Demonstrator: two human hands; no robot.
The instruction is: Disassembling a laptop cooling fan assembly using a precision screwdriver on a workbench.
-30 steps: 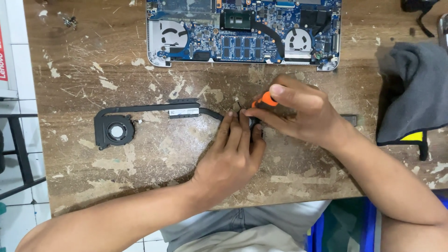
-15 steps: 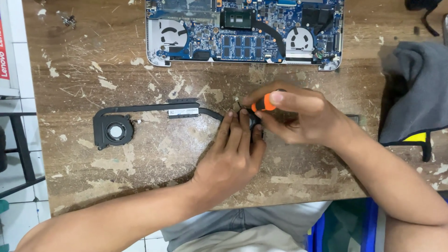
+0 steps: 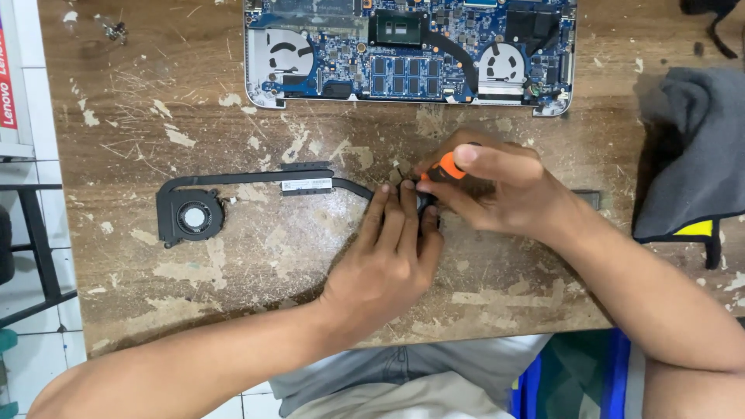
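Observation:
A black laptop cooling assembly lies on the worn wooden table [image 3: 256,271]: a round fan [image 3: 190,216] at the left and a thin heat pipe [image 3: 264,179] running right under my hands. My left hand [image 3: 388,256] presses flat on the pipe's right part, fingers together. My right hand [image 3: 497,186] grips a small screwdriver with an orange handle [image 3: 448,167], its tip pointing down at the part beneath my left fingertips. The far right end of the assembly [image 3: 587,199] peeks out past my right wrist. What lies under the fingers is hidden.
An opened laptop [image 3: 411,50] with bare blue circuit board and two fans sits at the table's far edge. A grey cloth [image 3: 698,147] lies at the right. Small screws [image 3: 116,31] rest at the top left. A black stand [image 3: 35,248] is left of the table.
The view has shifted slightly. My right hand has turned the screwdriver a little; both hands stay at the same spot on the heat pipe.

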